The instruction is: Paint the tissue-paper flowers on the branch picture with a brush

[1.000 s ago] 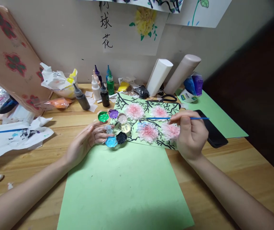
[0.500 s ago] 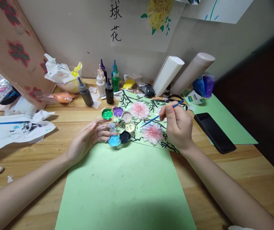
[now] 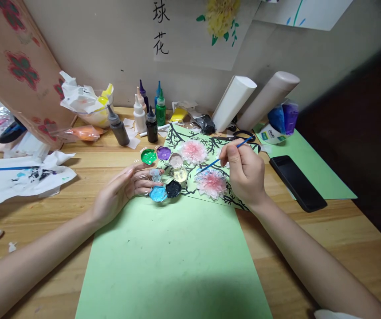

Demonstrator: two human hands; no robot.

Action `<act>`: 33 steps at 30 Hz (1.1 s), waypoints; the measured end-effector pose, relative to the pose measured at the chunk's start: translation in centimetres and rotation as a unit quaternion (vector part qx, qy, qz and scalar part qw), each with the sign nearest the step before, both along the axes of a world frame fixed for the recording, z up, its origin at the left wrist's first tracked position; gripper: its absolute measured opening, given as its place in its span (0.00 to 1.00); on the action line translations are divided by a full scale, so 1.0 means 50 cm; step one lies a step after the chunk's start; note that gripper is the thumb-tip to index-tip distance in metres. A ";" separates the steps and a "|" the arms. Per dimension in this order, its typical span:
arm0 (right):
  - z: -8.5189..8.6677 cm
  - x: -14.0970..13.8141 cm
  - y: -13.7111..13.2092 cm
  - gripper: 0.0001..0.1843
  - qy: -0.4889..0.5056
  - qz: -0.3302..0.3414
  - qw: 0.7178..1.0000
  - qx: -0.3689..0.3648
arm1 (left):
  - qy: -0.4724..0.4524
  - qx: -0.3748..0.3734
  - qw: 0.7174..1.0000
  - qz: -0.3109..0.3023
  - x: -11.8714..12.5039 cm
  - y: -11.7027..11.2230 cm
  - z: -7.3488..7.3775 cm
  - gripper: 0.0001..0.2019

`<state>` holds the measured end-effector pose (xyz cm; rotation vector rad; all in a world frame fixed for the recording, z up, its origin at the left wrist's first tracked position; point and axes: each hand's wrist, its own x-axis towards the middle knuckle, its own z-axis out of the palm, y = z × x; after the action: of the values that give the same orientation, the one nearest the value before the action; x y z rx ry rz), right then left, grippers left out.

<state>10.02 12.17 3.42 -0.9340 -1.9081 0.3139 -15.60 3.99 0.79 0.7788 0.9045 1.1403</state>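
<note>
My left hand [image 3: 119, 190] supports a clear paint palette [image 3: 173, 189] with several round wells of green, purple, pale pink, cream, black and light blue paint. Some of its fingers show through the clear plastic. In my right hand [image 3: 247, 170] is a thin blue paintbrush [image 3: 214, 161], gripped between thumb and fingers. Its tip reaches the upper left edge of a pink and white paper flower [image 3: 211, 183], where bluish marks show. That flower lies on a green card [image 3: 190, 133] with black painted branches. Another pink paper flower [image 3: 193, 152] sits above it; my right hand partly covers a third.
A large green sheet [image 3: 173, 257] spreads over the wooden table in front. Behind stand several paint bottles [image 3: 151, 128] and two tall containers [image 3: 235, 104]. A phone [image 3: 298, 182] lies at right, scissors [image 3: 243, 134] behind my right hand, a stained tissue [image 3: 30, 177] at left.
My right hand and the brush's rear end have shifted slightly left and up, while the tip stays at the flower's edge. My left hand and the palette look almost unchanged.
</note>
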 end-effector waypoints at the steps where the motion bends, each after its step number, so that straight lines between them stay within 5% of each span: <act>1: 0.000 0.000 0.000 0.16 -0.004 0.002 1.000 0.000 | -0.001 0.001 1.000 0.000 0.000 0.000 -0.001 0.17; 22: 0.008 0.006 0.003 0.15 -0.018 0.002 1.000 0.006 | -0.004 -0.008 1.000 0.009 0.001 -0.001 0.003 0.16; 27: 0.029 -0.001 -0.014 0.17 0.091 -0.019 0.995 0.043 | 0.000 0.000 1.000 0.005 -0.002 -0.003 0.002 0.16; 33: 0.057 -0.027 -0.076 0.15 0.135 0.116 0.984 0.031 | 0.000 0.007 1.000 -0.002 -0.002 -0.002 -0.002 0.16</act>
<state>8.67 8.37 6.26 -0.5945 -1.7643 0.4892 -15.72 3.91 0.72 0.7919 0.8956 1.1431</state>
